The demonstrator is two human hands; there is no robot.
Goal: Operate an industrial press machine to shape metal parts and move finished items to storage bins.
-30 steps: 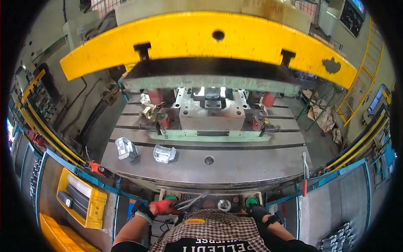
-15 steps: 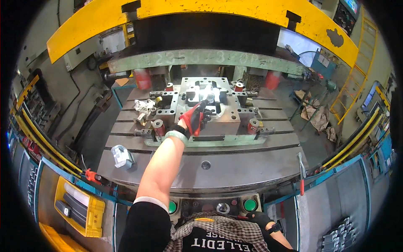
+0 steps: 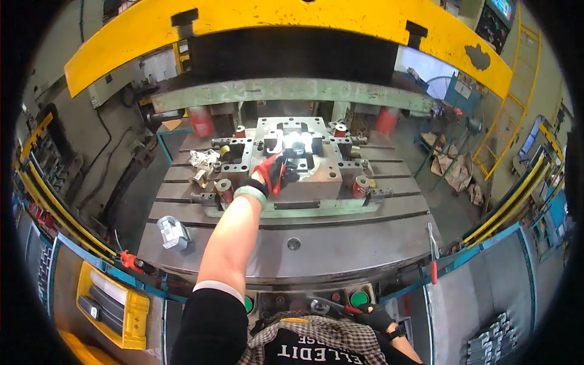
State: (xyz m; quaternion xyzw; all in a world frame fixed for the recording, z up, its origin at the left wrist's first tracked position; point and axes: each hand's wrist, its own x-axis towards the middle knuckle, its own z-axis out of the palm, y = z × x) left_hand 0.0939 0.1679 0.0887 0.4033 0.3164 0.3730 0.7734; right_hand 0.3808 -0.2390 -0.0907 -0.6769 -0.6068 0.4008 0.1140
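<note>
My left hand point(image 3: 274, 173), in a red and black glove, reaches over the front left of the metal die block point(image 3: 325, 173). Its fingers look apart, partly bent, and I see nothing held in them. Just beyond the fingertips, a shiny metal part point(image 3: 297, 148) lies in the die's recess under bright light. Low on the right, my right hand point(image 3: 375, 317) wears a dark glove and is closed around the red handle of a thin rod-like tool point(image 3: 331, 302). The tool's far end lies over the control panel, and its kind is unclear.
Red guide bushings point(image 3: 361, 187) stand at the die's corners. A green press plate point(image 3: 292, 90) and yellow beam point(image 3: 347, 15) hang above. On the bed lie a grey formed piece point(image 3: 174, 234) and a red-handled tool point(image 3: 434, 258). Green buttons point(image 3: 359, 298) sit near my body.
My left hand has drawn back slightly toward me from the part in the recess. The right hand's tool has come further into sight over the panel. The whole view has shifted slightly.
</note>
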